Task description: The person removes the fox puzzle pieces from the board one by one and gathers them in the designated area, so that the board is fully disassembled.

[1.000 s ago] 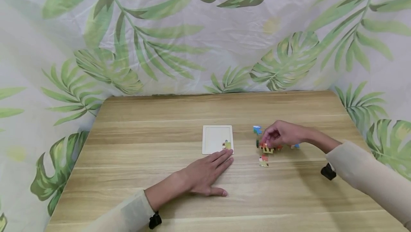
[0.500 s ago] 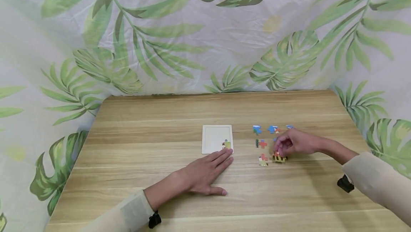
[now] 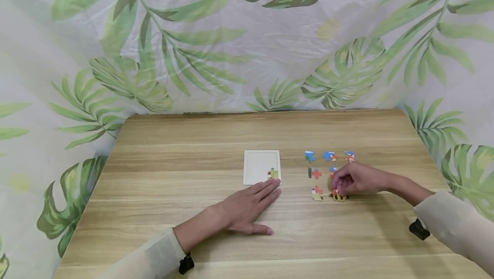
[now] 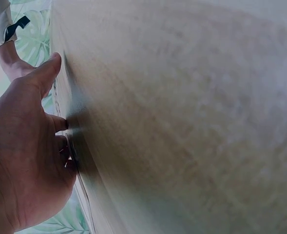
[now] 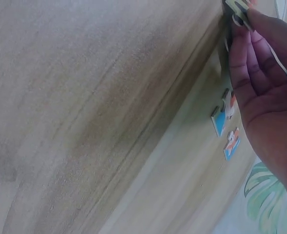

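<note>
My left hand [image 3: 248, 208] lies with straight fingers, its fingertips over the near right corner of a white puzzle tray [image 3: 245, 167]. One yellow-green jigsaw piece [image 3: 274, 173] sits in that corner of the tray. On the right, my right hand [image 3: 359, 179] pinches a yellow jigsaw piece [image 3: 339, 197] with dark stripes and some orange, low over the table. The right wrist view shows the pinched piece [image 5: 239, 9] between thumb and fingertips. In the left wrist view my left hand [image 4: 31, 151] appears from the side, most fingers hidden.
Loose pieces lie in rows right of the tray: a blue-green piece [image 3: 310, 156], a blue-orange piece [image 3: 330, 156], an orange piece [image 3: 316, 173] and an orange-yellow piece [image 3: 317, 193], among others. A leaf-print cloth [image 3: 208, 47] hangs behind the wooden table [image 3: 185, 150].
My right hand has carried the striped piece right and toward me, from over the middle-left loose pieces to the near row, uncovering several others. The left hand has stayed still.
</note>
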`<move>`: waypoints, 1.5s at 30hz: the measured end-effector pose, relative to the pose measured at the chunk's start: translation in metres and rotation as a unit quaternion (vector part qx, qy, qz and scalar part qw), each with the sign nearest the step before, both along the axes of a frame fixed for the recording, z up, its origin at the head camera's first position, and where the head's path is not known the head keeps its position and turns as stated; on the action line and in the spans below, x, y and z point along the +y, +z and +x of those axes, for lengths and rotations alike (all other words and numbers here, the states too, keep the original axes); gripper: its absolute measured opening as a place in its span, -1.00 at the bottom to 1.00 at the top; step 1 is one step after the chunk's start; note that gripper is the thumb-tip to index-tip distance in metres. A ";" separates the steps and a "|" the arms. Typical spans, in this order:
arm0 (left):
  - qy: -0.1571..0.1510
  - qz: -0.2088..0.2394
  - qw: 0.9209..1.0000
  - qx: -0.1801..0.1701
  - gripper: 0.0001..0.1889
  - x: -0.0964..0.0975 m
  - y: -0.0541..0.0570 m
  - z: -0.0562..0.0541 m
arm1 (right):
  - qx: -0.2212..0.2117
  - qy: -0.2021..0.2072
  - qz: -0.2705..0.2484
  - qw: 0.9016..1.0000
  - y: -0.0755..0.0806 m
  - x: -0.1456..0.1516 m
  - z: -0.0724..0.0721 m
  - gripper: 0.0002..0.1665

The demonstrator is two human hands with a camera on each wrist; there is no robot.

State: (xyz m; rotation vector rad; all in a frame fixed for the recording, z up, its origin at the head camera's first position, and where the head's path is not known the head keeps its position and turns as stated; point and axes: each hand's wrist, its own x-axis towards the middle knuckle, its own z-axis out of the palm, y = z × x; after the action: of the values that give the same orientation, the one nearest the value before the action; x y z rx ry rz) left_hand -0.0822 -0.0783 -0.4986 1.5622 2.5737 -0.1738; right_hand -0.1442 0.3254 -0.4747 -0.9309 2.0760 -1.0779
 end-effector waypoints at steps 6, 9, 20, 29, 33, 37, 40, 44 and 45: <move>0.002 -0.011 1.000 0.007 0.09 0.001 0.000 0.000 | 0.007 -0.006 -0.002 1.000 -0.001 -0.001 0.002 -0.83; 0.002 -0.014 1.000 0.008 0.09 0.001 0.000 0.000 | 0.012 -0.010 -0.002 1.000 -0.001 -0.001 0.003 -0.81; 0.006 -0.011 1.000 -0.013 0.09 0.001 0.002 0.000 | 0.077 -0.030 0.003 0.997 -0.003 0.000 0.008 -0.79; -0.002 -0.002 1.000 -0.012 0.07 0.000 0.002 0.001 | 0.143 -0.023 0.009 0.989 0.000 -0.005 0.008 -0.77; -0.003 0.000 1.000 -0.010 0.07 -0.001 0.003 0.001 | 0.168 -0.022 0.008 0.986 0.003 -0.012 0.004 -0.77; 0.005 0.001 1.000 -0.011 0.06 0.000 0.003 0.001 | 0.167 -0.025 0.014 0.986 0.007 -0.024 -0.003 -0.80; 0.011 0.006 1.000 -0.014 0.05 0.000 0.003 0.001 | 0.173 -0.018 0.019 0.985 0.010 -0.036 -0.010 -0.82; 0.016 0.005 1.000 -0.019 0.05 0.000 0.003 0.001 | 0.181 -0.002 0.025 0.983 0.012 -0.053 -0.017 -0.85; 0.016 0.003 1.000 -0.021 0.05 0.000 0.003 0.001 | 0.180 -0.001 0.026 0.983 0.013 -0.057 -0.019 -0.87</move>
State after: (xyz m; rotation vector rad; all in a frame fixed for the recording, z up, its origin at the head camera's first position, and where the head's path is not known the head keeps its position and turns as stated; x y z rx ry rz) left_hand -0.0810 -0.0778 -0.4956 1.5089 2.5685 -0.1276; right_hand -0.1634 0.2683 -0.4618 -1.1671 2.3809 -0.9021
